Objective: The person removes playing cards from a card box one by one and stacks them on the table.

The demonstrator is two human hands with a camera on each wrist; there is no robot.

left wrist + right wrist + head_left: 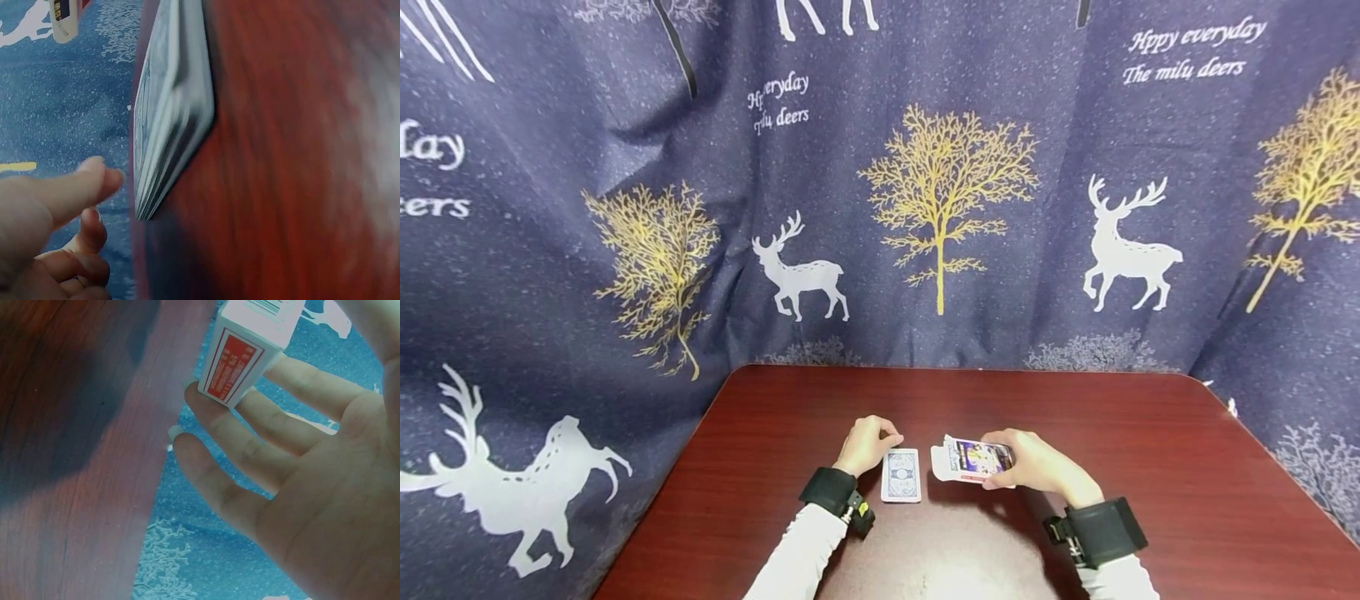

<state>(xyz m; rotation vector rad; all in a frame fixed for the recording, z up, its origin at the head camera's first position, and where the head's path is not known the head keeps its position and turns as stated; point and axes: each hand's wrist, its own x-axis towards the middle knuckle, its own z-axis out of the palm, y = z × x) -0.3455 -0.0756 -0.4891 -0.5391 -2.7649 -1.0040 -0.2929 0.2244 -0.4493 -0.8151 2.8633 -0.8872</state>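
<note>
Deck of cards face down on the counter, long axis pointing away, just beside the left hand, loosely curled, grasping nothing. Card box grasped in the right hand, open flap toward the deck, near it.

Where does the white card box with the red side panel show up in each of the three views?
Head: the white card box sits centre-bottom, held by the right hand above the dark red wooden table.
Left wrist: only its corner shows, top left.
Right wrist: the box is at top centre, resting on the fingers.
Shared landmark: the table.
</note>
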